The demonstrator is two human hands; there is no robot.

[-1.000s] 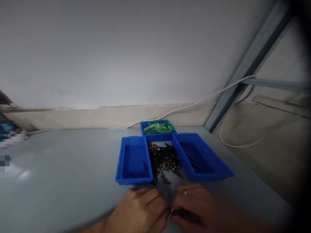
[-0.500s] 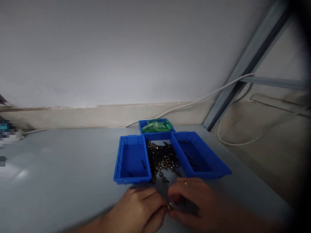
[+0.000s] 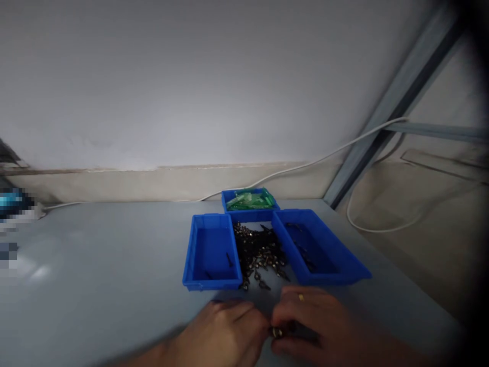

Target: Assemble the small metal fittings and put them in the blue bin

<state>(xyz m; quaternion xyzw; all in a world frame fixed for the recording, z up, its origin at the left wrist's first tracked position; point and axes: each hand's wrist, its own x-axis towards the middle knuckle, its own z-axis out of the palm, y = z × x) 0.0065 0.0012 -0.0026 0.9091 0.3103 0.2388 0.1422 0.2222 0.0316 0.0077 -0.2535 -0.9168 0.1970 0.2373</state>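
My left hand (image 3: 228,332) is closed, its thumb and fingertips pinching one side of a small brassy metal piece (image 3: 275,332). On the other side, my right hand (image 3: 313,318) curls its fingers and thumb round the same piece, with a ring on one finger. Much of the piece is hidden by the fingers, and blur hides its exact kind. Just beyond the hands lies a pile of small dark, screw-like metal parts (image 3: 260,247), some with shiny ends. A few of them (image 3: 263,284) have strayed toward the hands.
A blue bin (image 3: 187,255) with a couple of dark parts stands left of the pile. To its right is a longer blue bin (image 3: 344,278) holding several parts. Behind, a small blue bin (image 3: 225,204) holds green plastic pieces (image 3: 250,200). A white cable (image 3: 305,165) runs along the wall.
Both hands have closed in on the small metal piece, the right fingers nearer the left fingertips. The whole view has shifted slightly, so the bins sit a little further right.
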